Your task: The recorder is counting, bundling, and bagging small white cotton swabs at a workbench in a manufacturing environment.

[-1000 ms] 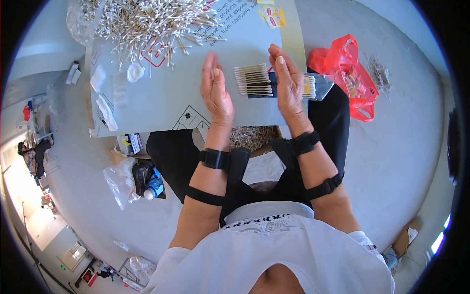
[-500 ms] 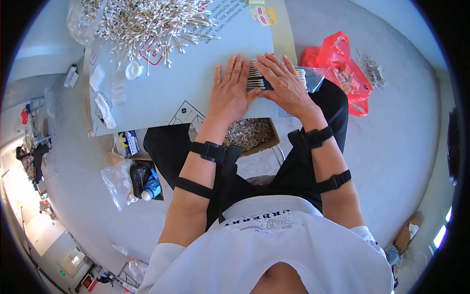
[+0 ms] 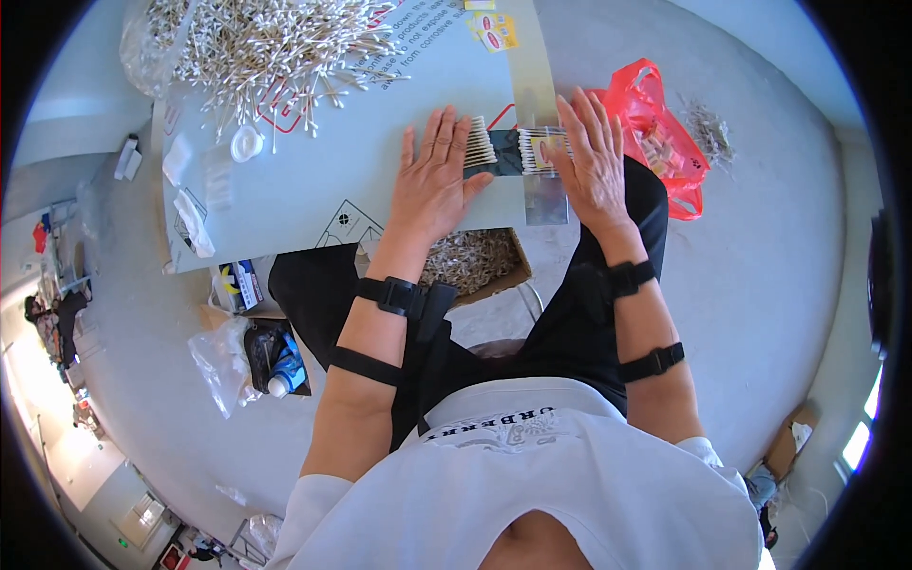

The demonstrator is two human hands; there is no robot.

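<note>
My left hand (image 3: 436,179) lies flat on the table (image 3: 313,180), fingers stretched out, against the left end of a row of cotton swabs (image 3: 480,142). Right of that row is a dark strip (image 3: 506,154), then a second group of cotton swabs (image 3: 525,152) with a yellow card (image 3: 544,152) on it. My right hand (image 3: 593,166) rests with straight fingers at the right end of this group and covers part of it. Below the group, clear plastic film (image 3: 546,204) lies at the table's edge. Neither hand grips anything.
A big heap of loose cotton swabs (image 3: 256,57) covers the far left. Near it are a round white lid (image 3: 246,143) and crumpled white tissue (image 3: 194,223). Yellow packets (image 3: 496,33) lie at the far edge. A red plastic bag (image 3: 689,157) stands right; a box of swabs (image 3: 518,275) sits below the table.
My hands have moved apart, the right one to the right. The dark strip and the swabs with the yellow card now show between them. The view has shifted slightly.
</note>
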